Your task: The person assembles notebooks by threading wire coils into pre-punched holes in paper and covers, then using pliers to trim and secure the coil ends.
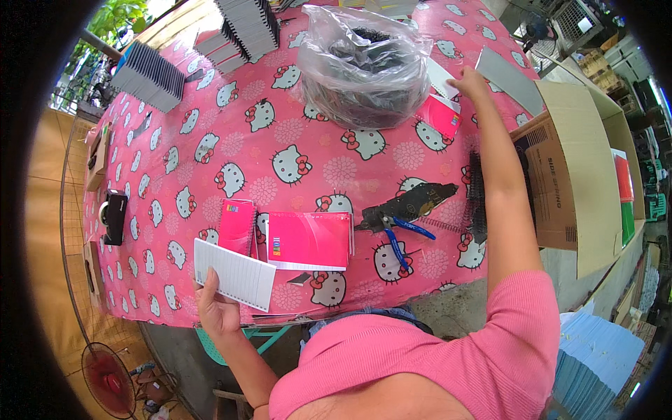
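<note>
My left hand (pixel 217 308) holds a small pad of lined paper (pixel 234 273), punched with holes along its lower edge. Just beyond lie pink notebook covers (pixel 238 225) and a stack of pink-covered notebooks (pixel 308 239). Stretched far to the right, my right hand (pixel 473 85) has its fingers closed at the edge of white paper (pixel 441 78); what they grip is too small to make out. Pink covers (pixel 441 115) lie just below that paper. Blue-handled cutters (pixel 397 234) rest on a dark scrap of plastic (pixel 420 203) between my arms.
A clear plastic bag of black wire coils (pixel 364 70) stands at the far middle. Stacked spiral notebooks (pixel 148 75) are at the far left. A tape dispenser (pixel 115 218) sits near the left edge. At the right, an open cardboard box (pixel 584 161) stands beside black coils (pixel 477 196).
</note>
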Demonstrator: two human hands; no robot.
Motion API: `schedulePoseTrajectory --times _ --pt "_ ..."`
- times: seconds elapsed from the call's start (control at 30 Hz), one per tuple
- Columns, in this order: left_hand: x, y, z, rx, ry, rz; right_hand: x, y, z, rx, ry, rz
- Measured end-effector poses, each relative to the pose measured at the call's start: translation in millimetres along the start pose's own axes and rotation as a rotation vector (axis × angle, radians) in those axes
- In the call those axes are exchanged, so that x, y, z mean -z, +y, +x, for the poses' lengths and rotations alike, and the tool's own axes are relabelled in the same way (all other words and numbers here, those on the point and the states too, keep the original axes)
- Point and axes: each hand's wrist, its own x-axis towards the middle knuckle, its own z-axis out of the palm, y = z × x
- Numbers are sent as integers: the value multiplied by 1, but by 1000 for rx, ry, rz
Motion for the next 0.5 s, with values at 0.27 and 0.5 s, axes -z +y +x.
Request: schedulePoseTrajectory --times 0.27,0.5 --pt "-15 -6 4 10 -65 -15 -8 18 16 -184 -209 -38" --pt "17 -17 4 15 92 -121 66 -99 -138 267 752 225"
